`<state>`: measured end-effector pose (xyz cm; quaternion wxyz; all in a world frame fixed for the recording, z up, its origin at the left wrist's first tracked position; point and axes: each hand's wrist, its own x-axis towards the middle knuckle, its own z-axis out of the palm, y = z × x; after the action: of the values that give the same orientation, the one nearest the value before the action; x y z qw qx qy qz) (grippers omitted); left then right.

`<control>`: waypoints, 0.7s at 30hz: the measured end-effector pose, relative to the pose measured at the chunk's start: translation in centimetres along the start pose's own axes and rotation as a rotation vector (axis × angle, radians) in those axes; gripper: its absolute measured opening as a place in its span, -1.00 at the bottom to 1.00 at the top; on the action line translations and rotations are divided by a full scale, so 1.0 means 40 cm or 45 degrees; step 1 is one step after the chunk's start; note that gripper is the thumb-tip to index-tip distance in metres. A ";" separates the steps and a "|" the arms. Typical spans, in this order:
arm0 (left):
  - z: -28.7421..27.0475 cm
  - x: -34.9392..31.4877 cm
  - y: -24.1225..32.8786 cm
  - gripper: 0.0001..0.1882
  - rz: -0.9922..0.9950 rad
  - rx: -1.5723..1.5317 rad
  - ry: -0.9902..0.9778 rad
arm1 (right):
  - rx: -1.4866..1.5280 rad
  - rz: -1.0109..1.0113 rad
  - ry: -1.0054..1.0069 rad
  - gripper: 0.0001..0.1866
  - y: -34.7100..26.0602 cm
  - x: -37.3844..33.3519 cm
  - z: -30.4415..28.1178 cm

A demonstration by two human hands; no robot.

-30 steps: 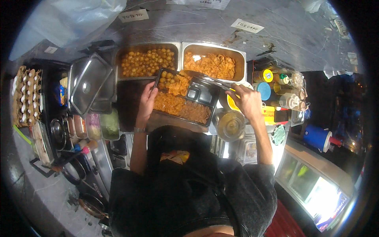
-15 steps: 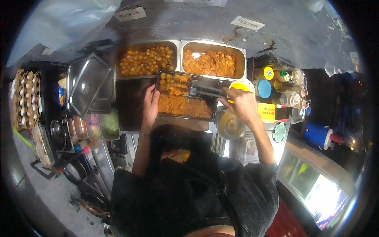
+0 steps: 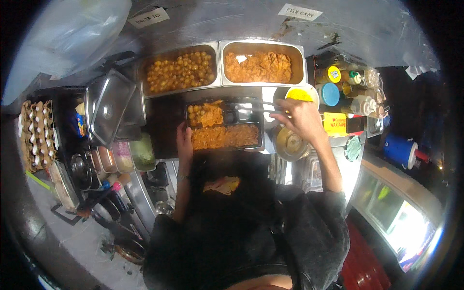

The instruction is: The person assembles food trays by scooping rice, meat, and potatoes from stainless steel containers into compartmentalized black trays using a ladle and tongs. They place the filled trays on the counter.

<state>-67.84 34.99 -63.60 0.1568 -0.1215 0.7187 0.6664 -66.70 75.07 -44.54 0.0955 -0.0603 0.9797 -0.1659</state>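
A black compartment tray [image 3: 262, 133] is at the middle of the counter. My left hand [image 3: 184, 141] is closed around its left edge. Small glazed potatoes [image 3: 195, 116] and orange-coated slices [image 3: 210, 116] fill its upper left part. Orange-brown food [image 3: 224, 136] lies along the long lower compartment. My right hand [image 3: 300, 117] grips metal tongs [image 3: 268, 105], whose ends reach over the tray's upper right compartments; whether they pinch any food is too blurred to tell. Behind the tray stand a steel pan of potatoes [image 3: 181, 71] and a steel pan of orange slices [image 3: 261, 67].
Steel lids [image 3: 112, 106] and an egg carton [image 3: 36, 135] are on the left, near tubs of cut vegetables [image 3: 141, 152]. To the right are jars and bottles [image 3: 355, 104], a yellow box [image 3: 334, 124] and a round clear container [image 3: 291, 145]. A lit display fridge [image 3: 401, 212] stands lower right.
The tray now sits lower and straighter. My left hand has slid down along its side. The tongs have drawn back toward the right, and the orange slices show more fully in the tray.
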 end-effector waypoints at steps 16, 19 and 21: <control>-0.388 0.230 0.246 -0.62 0.867 1.488 0.804 | 0.256 0.330 0.224 -0.49 0.014 -0.099 0.042; -0.614 0.328 0.243 -0.56 0.760 1.784 0.655 | 0.295 0.404 0.258 -0.49 0.024 -0.122 0.038; -0.660 0.368 0.257 -0.57 0.654 1.545 0.469 | 0.333 0.463 0.309 -0.49 0.026 -0.152 0.046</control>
<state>-87.00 10.05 -58.20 -0.0907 0.0510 0.9860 0.1300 -60.48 76.37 -45.57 0.0123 0.1503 0.9489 -0.2772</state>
